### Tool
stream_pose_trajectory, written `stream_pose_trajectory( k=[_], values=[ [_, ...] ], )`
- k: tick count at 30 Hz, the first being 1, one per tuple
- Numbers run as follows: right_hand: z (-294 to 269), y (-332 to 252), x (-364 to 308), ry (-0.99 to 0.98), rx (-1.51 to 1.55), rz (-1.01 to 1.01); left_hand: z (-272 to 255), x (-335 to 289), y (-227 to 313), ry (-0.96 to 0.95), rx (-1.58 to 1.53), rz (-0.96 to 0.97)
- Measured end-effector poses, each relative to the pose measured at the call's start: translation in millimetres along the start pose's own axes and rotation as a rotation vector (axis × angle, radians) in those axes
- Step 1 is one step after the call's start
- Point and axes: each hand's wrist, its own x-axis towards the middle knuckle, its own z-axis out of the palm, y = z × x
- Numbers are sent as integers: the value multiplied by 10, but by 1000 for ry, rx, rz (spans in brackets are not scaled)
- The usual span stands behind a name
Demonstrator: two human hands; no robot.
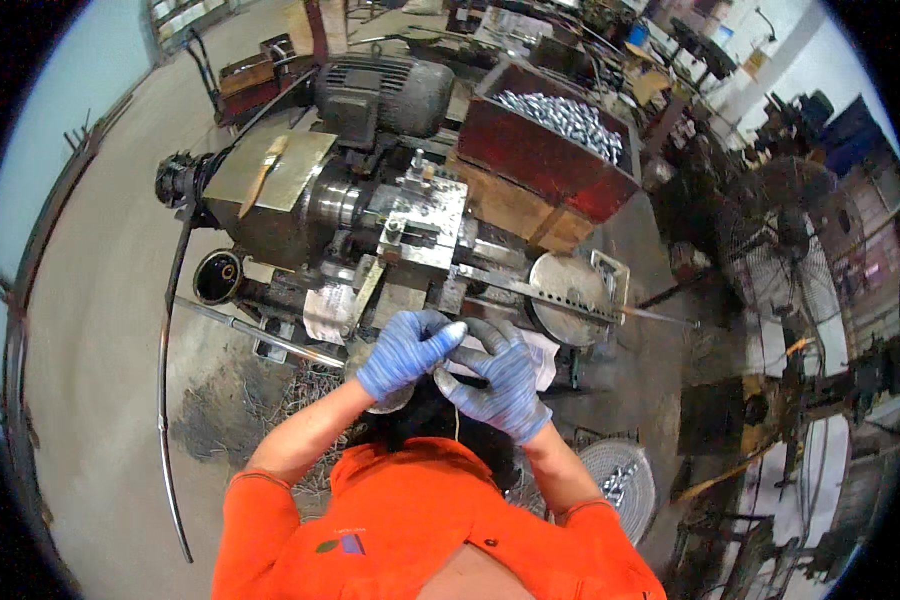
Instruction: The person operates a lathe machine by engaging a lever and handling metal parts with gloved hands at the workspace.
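Note:
My left hand [407, 352] and my right hand [502, 382], both in blue-grey knit gloves, meet in front of my chest. The left thumb and fingers are pressed together beside the curled right fingers. Anything between them is hidden or too small to name. Just beyond the hands stands a lathe-like machine with a shiny round chuck [336, 203] and a metal tool block [425, 230]. A flat bar with a row of holes [540, 291] reaches out to the right, over a round metal plate [568, 270].
A red bin [545, 160] of small shiny metal parts stands beyond the machine, near a motor [410, 90]. A brush [260, 182] lies on the machine's cover. Metal shavings [300, 400] litter the floor at left. A round basket [595, 460] sits at lower right, a fan [780, 220] farther right.

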Motion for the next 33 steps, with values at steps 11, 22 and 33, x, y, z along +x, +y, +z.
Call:
stream_pose_trajectory(
  k=[11, 22, 33],
  values=[
    [165, -75, 733, -345, 108, -91, -694, -47, 101, 84, 542, 121],
    [782, 156, 1930, -653, -400, 1, -2538, -1220, 185, 497, 939, -220],
    [1510, 745, 2109, -497, -363, 40, -2939, -2727, -382, 711, 1196, -750]
  ],
)
